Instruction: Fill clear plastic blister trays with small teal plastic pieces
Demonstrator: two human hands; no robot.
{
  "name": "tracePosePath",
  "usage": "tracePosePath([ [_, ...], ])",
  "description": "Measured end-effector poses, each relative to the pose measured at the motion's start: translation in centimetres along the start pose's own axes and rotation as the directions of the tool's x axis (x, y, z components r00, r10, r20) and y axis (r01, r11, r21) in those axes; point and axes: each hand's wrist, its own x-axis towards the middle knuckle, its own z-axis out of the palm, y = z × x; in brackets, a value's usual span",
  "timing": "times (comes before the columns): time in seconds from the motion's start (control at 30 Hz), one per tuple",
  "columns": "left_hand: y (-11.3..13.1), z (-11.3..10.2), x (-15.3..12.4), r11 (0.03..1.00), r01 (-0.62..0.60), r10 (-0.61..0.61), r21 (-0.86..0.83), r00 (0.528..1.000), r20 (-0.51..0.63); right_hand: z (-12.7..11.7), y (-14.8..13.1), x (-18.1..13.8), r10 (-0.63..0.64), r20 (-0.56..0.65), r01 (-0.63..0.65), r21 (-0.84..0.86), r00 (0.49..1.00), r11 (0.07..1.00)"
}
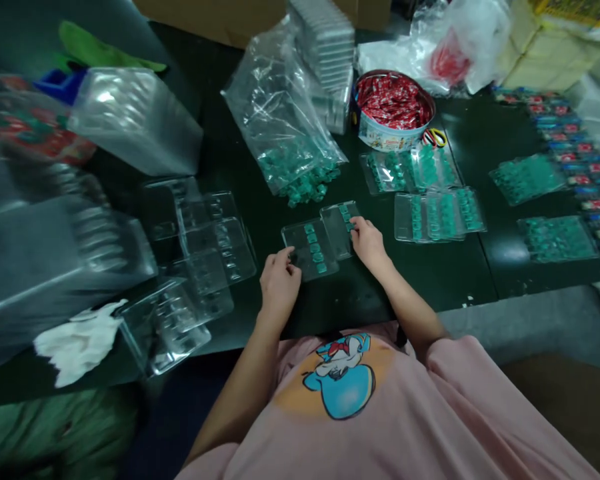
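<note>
A clear plastic blister tray (325, 241) lies open on the dark green table (430, 280) in front of me, with small green pieces set in some of its pockets. My left hand (279, 283) rests on the tray's left edge, fingers curled and pinched on something too small to make out. My right hand (368, 241) sits at the tray's right half, fingertips pressed down on the green pieces there. A pile of loose green pieces (307, 187) spills from a clear plastic bag (280, 113) just beyond the tray.
Empty clear trays (200, 247) are heaped at the left, beside a white cloth (77, 343). Filled trays (437, 215) lie at the right. A round tin of red packets (393, 107) stands at the back, with scissors (434, 137) beside it.
</note>
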Motion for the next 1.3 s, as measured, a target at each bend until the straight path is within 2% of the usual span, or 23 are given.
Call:
tracePosePath([
  [0.1,-0.6,0.3,0.0,0.944,0.154,-0.143,-0.291,0.988,0.059,-0.5,0.6,-0.8,0.022,-0.001,-0.021,0.136,1.000,0.991],
  [0.23,-1.2,0.4,-0.1,0.716,0.316,-0.295,-0.623,0.945,0.140,-0.7,1.4,-1.3,0.009,-0.027,-0.001,0.286,1.000,0.958],
  [0.3,-1.4,0.1,0.0,0.640,0.332,-0.349,-0.693,0.929,0.122,-0.7,1.6,-1.4,-0.007,-0.076,0.028,0.276,0.997,0.961],
  [0.43,-0.8,-0.5,0.6,0.575,0.328,-0.372,-0.750,0.921,0.118,-0.4,1.8,-1.6,0.015,-0.132,0.008,0.171,0.991,0.985],
  [0.57,1.5,1.7,1.9,0.525,0.373,-0.339,-0.765,0.916,0.214,-0.6,1.9,-1.3,0.055,-0.102,-0.039,0.150,0.993,0.988],
  [0.63,2.6,3.5,2.4,0.516,0.408,-0.357,-0.753,0.902,0.245,-0.9,1.7,-0.9,0.077,-0.088,-0.063,0.145,0.993,0.987],
  [0.7,3.3,5.2,2.6,0.549,0.416,-0.352,-0.725,0.902,0.251,-1.1,1.4,-0.5,0.102,-0.070,-0.092,0.126,0.992,0.988],
  [0.83,3.3,6.9,2.1,0.681,0.337,-0.213,-0.651,0.941,0.264,-0.8,0.5,-0.2,0.143,-0.024,-0.139,0.105,0.989,0.985],
  [0.93,3.2,6.9,1.6,0.701,0.315,-0.166,-0.640,0.945,0.283,-0.4,-0.1,-0.3,0.172,-0.007,-0.170,0.129,0.985,0.977],
  [1.13,4.9,6.4,-0.4,0.600,0.380,-0.209,-0.704,0.924,0.320,-1.3,0.5,-1.0,0.184,0.158,-0.225,0.303,0.970,0.926],
  [1.2,5.8,5.9,-1.6,0.596,0.376,-0.174,-0.710,0.923,0.343,-2.3,1.5,-1.8,0.144,0.163,-0.199,0.398,0.976,0.895],
  [1.3,7.5,4.8,-3.0,0.639,0.336,-0.025,-0.692,0.908,0.418,-5.4,4.0,-3.9,0.046,0.122,-0.107,0.553,0.991,0.826],
])
